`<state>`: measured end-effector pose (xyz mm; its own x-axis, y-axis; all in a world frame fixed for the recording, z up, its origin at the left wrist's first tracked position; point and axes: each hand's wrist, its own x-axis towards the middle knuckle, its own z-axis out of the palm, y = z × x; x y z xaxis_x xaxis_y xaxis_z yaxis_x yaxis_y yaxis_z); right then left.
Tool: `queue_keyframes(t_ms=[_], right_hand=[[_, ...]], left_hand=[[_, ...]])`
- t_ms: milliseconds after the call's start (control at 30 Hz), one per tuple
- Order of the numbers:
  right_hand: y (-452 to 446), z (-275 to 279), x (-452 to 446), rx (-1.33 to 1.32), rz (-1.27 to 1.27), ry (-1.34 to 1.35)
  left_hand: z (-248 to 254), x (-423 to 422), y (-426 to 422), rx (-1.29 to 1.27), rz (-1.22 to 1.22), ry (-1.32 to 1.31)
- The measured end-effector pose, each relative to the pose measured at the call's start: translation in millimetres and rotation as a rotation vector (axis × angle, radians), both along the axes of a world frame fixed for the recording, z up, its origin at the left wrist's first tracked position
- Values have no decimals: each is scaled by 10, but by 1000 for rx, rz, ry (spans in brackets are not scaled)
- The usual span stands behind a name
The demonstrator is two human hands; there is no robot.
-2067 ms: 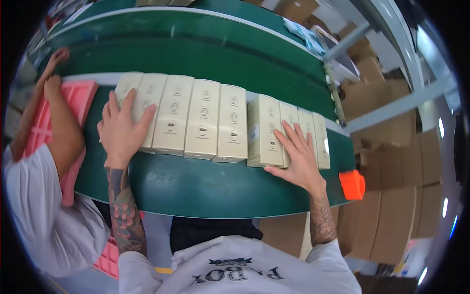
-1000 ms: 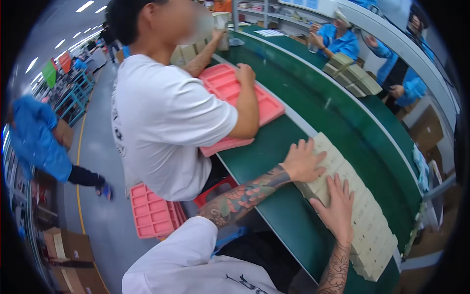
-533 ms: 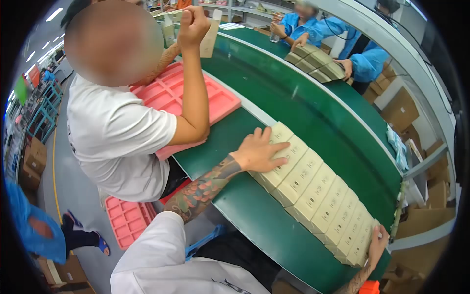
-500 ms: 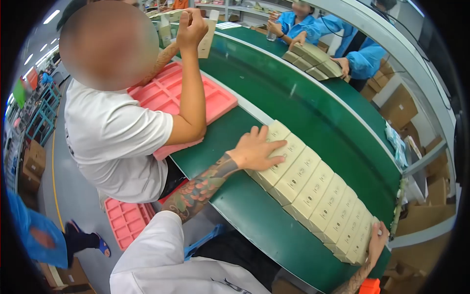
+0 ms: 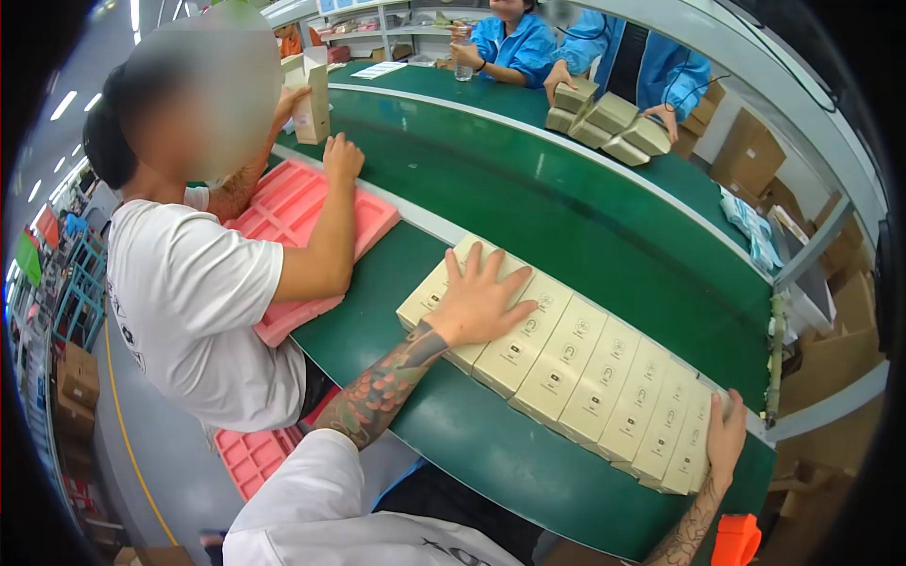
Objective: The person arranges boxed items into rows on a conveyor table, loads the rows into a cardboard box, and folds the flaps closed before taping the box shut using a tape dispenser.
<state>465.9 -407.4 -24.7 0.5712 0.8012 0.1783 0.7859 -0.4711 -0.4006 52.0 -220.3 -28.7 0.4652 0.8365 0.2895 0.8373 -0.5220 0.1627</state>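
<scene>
A row of several cream cardboard boxes [image 5: 574,363], printed with small dark icons, lies side by side on the green worktop. My left hand [image 5: 483,300] rests on top of the boxes at the row's left end, fingers spread wide and palm down. At the opposite end my right hand [image 5: 727,436] presses against the side of the last box, its fingers stretched along that edge. The undersides of the boxes are hidden.
A co-worker beside me on the left holds an open box [image 5: 311,99] over a pink compartment tray [image 5: 373,222]. Across the green belt [image 5: 528,212], people in blue handle more cream boxes [image 5: 609,118]. An orange tape dispenser-like object [image 5: 736,540] sits near my right forearm.
The view has shifted, and the row appears further left. My left hand lies more fully over the end boxes. The co-worker's raised arm has come down.
</scene>
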Motion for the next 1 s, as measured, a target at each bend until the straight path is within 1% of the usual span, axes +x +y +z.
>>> queue_keyframes(t_ms=[100, 200, 300, 333, 433, 467, 567, 600, 700, 733, 833, 933, 1000], right_hand=[[-9, 26, -39, -25, -1, -14], [-1, 21, -15, -19, 9, -26], [-46, 26, 311, -45, 232, 122], [-15, 16, 410, 27, 333, 249], [63, 90, 584, -90, 313, 488], [99, 14, 542, 35, 321, 501], [98, -328, 664, 256, 263, 863], [113, -387, 736, 255, 309, 802], [138, -242, 471, 307, 263, 830], [134, -295, 543, 290, 259, 876], [129, -440, 640, 399, 253, 989], [80, -565, 622, 665, 206, 1264], [66, -681, 618, 774, 111, 1299]], left_hand=[[-37, 2, 7, 40, -10, -7], [-24, 10, 3, 22, -8, -6], [-37, 14, 3, 29, -5, -7], [-29, 18, 7, 25, -2, -1], [-6, 35, -1, 10, -4, 6], [-4, 34, 2, 8, -4, 7], [20, 33, -12, -5, 6, 17], [26, 32, -20, -14, 11, 21], [53, 47, -27, -26, 12, 27], [56, 65, -16, -28, 10, 29], [83, 59, -27, -41, 14, 40], [100, 78, -20, -53, 16, 50], [100, 85, -10, -63, 15, 50]])
